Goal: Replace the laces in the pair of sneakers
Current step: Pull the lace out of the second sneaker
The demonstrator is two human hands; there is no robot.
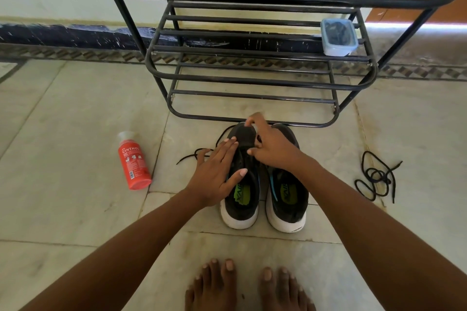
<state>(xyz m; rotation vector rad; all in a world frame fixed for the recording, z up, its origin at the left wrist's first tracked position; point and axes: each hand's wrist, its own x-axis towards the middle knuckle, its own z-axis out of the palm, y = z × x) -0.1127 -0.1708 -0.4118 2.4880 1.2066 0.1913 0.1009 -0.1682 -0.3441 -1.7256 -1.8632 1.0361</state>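
Observation:
Two black sneakers with white soles stand side by side on the floor, heels toward me: the left sneaker (241,206) and the right sneaker (288,199). My left hand (214,171) lies flat on the left sneaker's side, fingers straight, thumb over its opening. My right hand (267,146) pinches the left sneaker's tongue (244,137) and pulls it up and forward. A black lace (199,153) trails from that sneaker onto the floor to its left. A loose black lace (376,175) lies coiled on the floor to the right.
A black metal shoe rack (252,78) stands just beyond the sneakers, with a clear lidded box (338,36) of dark laces on a shelf. A red Cinthol bottle (132,161) lies on the floor at left. My bare feet (247,285) are at the bottom edge.

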